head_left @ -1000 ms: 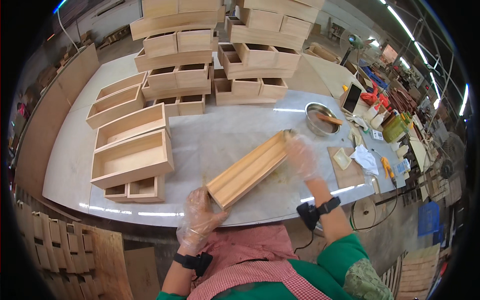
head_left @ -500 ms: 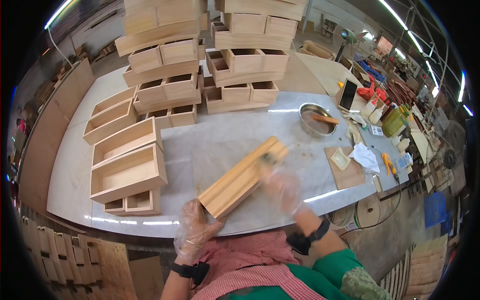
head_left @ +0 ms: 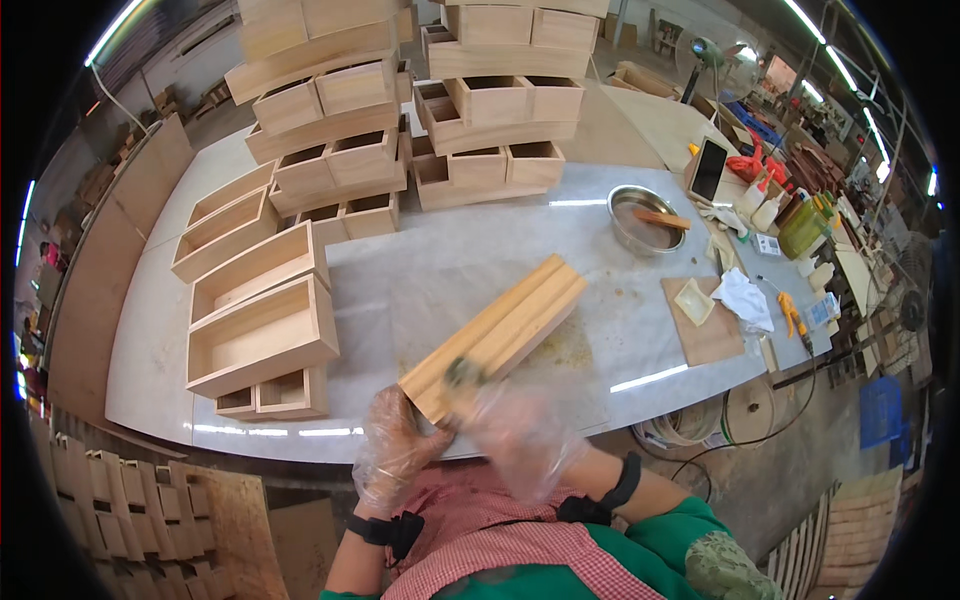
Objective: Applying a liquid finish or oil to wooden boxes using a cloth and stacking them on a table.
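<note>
Both gloved hands meet at the bench's near edge: left hand (head_left: pixel 395 450) grips the long wooden box (head_left: pixel 497 338) by its near end; right hand (head_left: pixel 515 430), blurred, presses a small pad (head_left: pixel 462 374) onto it.

One long wooden piece (head_left: pixel 497 338), one metal bowl (head_left: pixel 646 218), one phone (head_left: pixel 709 169), two gloved hands (head_left: pixel 395 450)

Workshop with pale worktable (head_left: pixel 420 270), stacked wooden boxes (head_left: pixel 330 130), ceiling strip lights (head_left: pixel 835 40)
</note>
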A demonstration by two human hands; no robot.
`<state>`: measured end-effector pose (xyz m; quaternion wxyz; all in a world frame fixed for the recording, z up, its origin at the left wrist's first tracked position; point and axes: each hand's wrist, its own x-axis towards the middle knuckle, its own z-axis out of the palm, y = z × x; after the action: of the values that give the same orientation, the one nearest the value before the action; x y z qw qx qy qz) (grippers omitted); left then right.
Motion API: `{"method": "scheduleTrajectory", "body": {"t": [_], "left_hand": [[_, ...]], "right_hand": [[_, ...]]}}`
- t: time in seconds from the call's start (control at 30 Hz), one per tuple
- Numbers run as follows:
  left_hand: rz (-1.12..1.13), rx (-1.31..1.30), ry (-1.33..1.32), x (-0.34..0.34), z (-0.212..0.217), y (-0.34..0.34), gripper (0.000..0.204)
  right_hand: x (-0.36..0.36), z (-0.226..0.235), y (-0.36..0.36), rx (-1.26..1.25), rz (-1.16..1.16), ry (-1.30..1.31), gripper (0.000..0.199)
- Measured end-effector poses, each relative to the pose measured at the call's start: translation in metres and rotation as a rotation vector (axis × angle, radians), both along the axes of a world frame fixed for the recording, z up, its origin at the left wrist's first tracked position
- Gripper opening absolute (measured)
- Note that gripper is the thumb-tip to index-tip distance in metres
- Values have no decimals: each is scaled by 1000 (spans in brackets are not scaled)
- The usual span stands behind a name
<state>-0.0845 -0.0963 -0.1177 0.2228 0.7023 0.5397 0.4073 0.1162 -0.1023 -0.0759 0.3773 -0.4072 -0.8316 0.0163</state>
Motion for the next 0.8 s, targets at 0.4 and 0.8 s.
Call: {"method": "scheduleTrajectory", "body": {"t": [0.4, 0.8], "left_hand": [[-133, -129, 480, -26, -14, 0, 56], [73, 200, 179, -17, -12, 0, 56]], "right_hand": [[-27, 37, -1, 73, 224, -239, 40], [-38, 47, -12, -137, 208, -409, 32]]}}
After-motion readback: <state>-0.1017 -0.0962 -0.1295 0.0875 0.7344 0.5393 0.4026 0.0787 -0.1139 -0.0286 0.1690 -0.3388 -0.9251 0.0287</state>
